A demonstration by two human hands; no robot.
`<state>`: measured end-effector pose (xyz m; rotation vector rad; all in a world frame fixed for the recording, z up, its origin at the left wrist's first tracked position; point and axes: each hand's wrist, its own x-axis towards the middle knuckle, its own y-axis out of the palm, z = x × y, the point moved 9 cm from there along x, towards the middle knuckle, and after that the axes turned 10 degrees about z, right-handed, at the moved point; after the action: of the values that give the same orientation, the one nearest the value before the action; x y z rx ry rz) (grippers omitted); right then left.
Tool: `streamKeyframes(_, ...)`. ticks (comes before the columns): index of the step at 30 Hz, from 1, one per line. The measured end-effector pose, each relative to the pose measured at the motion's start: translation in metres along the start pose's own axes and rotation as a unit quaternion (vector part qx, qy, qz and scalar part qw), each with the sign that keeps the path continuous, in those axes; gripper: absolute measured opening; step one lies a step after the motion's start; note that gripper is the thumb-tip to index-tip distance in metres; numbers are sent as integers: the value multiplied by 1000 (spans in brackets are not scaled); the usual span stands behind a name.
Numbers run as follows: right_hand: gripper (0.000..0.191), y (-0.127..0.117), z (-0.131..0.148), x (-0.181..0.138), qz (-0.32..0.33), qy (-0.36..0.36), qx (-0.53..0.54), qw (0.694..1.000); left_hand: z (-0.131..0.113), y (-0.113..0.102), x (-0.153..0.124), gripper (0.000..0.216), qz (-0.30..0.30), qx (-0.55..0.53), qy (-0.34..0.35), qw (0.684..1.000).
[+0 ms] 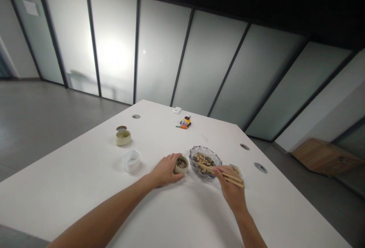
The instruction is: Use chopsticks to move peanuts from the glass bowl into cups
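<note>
My left hand is curled around a small beige cup that holds dark seeds. Just right of it stands a clear glass bowl filled with mixed light nuts and dark seeds. My right hand grips a pair of wooden chopsticks, whose tips reach into the glass bowl. A small white dish with light pieces lies partly hidden behind my right hand.
On the white table stand a white square container, a beige cup with its lid behind it, a small toy and a white box. Round cable holes dot the tabletop. Frosted glass walls stand behind.
</note>
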<state>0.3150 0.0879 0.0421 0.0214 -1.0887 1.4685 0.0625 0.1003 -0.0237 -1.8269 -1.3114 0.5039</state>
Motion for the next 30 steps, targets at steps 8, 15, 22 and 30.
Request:
streamKeyframes(8,38,3,-3,-1,1,-1,26,1000,-1,0,0,72,0,-2,9,1000)
streamKeyframes(15,42,-2,-3,-1,-13,4,1,1000,-1,0,0,73,5,2,7,1000)
streamKeyframes(22,41,-12,-32,-7,-95,88,150,980,0,0,0,73,1,-2,1,1000)
streamKeyframes(30,45,0,-35,-10,-86,116,231,962,-1,0,1,73,5,2,6,1000)
